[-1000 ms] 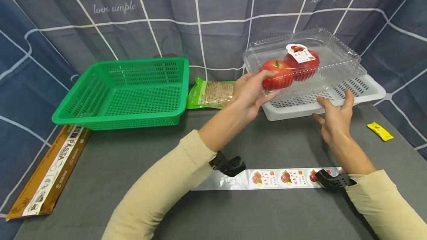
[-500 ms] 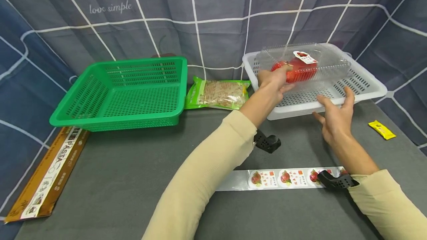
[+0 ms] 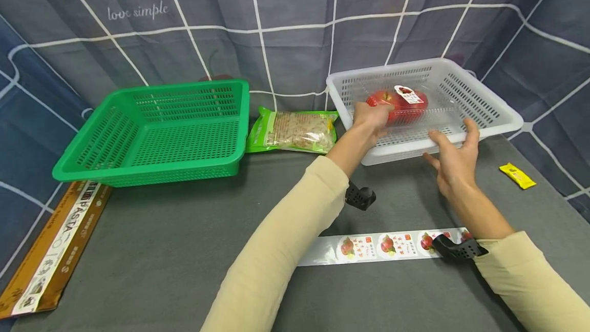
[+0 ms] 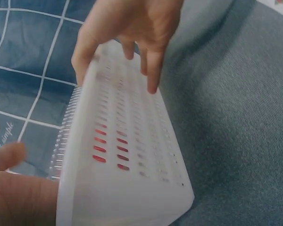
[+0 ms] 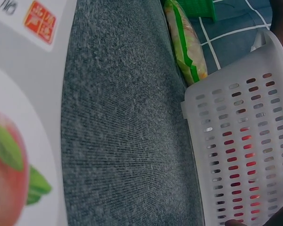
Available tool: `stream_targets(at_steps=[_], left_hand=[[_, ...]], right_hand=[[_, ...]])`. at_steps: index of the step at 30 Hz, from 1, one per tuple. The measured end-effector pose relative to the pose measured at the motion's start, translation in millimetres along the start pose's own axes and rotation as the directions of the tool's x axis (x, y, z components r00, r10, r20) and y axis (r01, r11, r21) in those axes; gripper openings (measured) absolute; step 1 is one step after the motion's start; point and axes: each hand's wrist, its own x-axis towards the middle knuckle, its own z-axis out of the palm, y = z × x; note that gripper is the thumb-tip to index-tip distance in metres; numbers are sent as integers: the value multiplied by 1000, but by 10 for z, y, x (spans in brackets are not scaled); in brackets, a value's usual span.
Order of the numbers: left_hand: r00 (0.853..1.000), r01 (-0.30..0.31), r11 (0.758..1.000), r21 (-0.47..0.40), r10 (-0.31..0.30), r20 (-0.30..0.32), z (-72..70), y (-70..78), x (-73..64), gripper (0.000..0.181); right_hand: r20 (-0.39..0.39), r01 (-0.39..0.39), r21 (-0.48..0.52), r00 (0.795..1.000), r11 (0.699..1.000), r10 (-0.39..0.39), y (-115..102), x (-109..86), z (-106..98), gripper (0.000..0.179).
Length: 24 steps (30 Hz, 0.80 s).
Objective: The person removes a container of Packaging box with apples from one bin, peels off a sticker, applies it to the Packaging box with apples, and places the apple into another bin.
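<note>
In the head view, a clear plastic clamshell box (image 3: 442, 106) with two red apples (image 3: 387, 99) and a label on its lid lies inside the white perforated basket (image 3: 500, 119). My left hand (image 3: 371, 119) reaches over the basket's near left rim and holds the box's near left corner; its fingertips are partly hidden. At the basket's near rim, my right hand (image 3: 456, 160) grips the edge. The left wrist view shows the fingers of that right hand (image 4: 137, 28) spread along the outer wall, thumb over the rim. Red shows through the basket's slots.
A green basket (image 3: 152, 173) stands at left, overlapping a long brown pasta packet (image 3: 55, 250). Between the baskets lies a green-edged food packet (image 3: 299, 131). A strip of apple stickers (image 3: 369, 247) lies in front, a small yellow packet (image 3: 518, 175) at right.
My left hand has moved right and down, lowering the box with the apples from above the white basket into it. My right hand has stayed at the basket's rim.
</note>
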Motion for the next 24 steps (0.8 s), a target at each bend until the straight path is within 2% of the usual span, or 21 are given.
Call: stream_targets(at_steps=[3, 6, 16, 24], left_hand=[[1000, -23, 987, 162, 24, -9, 7, -13, 29, 86], [1000, -22, 973, 230, 22, 4, 9, -14, 48, 102], [993, -30, 955, 294, -5, 118, -27, -9, 60, 104], [991, -137, 915, 381, 126, 54, 11, -54, -3, 94]], right_hand=[[-6, 15, -7, 1000, 1000, -15, -14, 14, 4, 77], [-6, 18, -15, 1000, 1000, -18, -24, 24, 6, 77], [-4, 12, -30, 1000, 999, -12, -10, 17, 13, 75], [-14, 1, -35, 1000, 999, -2, 6, 2, 0, 74]])
